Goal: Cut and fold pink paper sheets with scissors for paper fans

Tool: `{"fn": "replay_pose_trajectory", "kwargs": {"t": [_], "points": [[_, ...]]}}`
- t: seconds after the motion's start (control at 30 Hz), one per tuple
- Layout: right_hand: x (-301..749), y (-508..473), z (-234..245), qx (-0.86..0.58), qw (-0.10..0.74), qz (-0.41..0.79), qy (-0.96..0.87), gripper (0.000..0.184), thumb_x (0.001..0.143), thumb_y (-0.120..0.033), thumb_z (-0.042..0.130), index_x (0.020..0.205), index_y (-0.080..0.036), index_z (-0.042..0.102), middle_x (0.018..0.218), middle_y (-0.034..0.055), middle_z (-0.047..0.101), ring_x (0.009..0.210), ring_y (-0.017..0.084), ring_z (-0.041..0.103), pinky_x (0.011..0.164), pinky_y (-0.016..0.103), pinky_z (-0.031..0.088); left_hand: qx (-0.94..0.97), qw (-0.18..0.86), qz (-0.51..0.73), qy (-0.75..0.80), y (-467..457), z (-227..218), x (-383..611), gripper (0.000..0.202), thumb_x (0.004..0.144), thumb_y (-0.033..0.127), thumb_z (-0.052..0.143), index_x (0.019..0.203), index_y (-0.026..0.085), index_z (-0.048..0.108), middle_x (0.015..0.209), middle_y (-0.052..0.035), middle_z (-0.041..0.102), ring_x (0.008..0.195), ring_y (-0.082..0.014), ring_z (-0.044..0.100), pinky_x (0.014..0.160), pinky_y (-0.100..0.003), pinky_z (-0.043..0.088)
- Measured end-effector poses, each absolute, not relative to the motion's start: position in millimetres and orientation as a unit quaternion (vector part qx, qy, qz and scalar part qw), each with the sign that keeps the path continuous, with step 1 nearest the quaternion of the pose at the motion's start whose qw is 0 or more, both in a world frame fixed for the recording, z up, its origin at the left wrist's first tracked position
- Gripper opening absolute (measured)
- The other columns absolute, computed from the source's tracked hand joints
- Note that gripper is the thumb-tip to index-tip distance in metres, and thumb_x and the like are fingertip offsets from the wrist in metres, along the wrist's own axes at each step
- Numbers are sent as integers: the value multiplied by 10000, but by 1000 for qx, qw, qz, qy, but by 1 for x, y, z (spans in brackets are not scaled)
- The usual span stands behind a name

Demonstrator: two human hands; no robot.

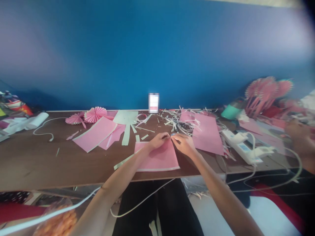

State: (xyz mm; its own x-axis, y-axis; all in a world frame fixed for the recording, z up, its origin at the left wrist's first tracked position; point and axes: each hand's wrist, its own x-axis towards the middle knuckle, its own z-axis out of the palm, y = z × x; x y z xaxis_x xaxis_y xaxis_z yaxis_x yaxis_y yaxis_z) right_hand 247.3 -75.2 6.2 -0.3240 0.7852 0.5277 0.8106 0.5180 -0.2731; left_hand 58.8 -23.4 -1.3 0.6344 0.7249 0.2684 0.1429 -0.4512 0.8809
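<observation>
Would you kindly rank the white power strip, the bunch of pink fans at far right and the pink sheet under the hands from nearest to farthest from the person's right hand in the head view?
From the right hand:
1. Pink sheet, close by, mostly to its left
2. White power strip, to its right
3. Bunch of pink fans, farther right and farther back

"What's the table (86, 167) made of?"

"Looks like brown wood, smooth with a little shine."

"And the pink sheet (158, 159) near its front edge?"

"Paper, flat and dull. The pink fan (95, 114) on the table's left side is paper too, folded into bumpy ridges."

"Anything plastic?"

"The white power strip (240, 146) on the table's right, smooth. Below the table, the black trousers (137, 206) look like dull cloth."
</observation>
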Motion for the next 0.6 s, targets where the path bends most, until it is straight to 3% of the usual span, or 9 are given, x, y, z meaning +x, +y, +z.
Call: {"fn": "replay_pose_trajectory", "kwargs": {"t": [0.2,0.4,0.6], "points": [[247,-71,13,-508,284,-15,-813,236,909,-243,436,964,-232,665,937,39,696,831,169,620,732,249,405,780,449,340,271,-22,-5,60,308,878,392,479,943,133,631,905,-56,641,835,-159,559,766,-265,422],[243,-73,10,-504,236,-61,-829,232,900,-222,425,912,-224,656,868,39,694,774,163,606,687,249,374,784,448,325,282,-19,-8,61,250,842,335,503,811,129,643,757,-19,616,712,-130,527,675,-245,403],[255,-60,0,-531,256,-115,-799,223,843,-173,440,844,-199,662,815,74,680,779,192,583,721,281,364,787,478,274,279,-20,-10,58,176,792,276,543,760,124,627,726,-18,618,683,-123,535,657,-237,414]]}}
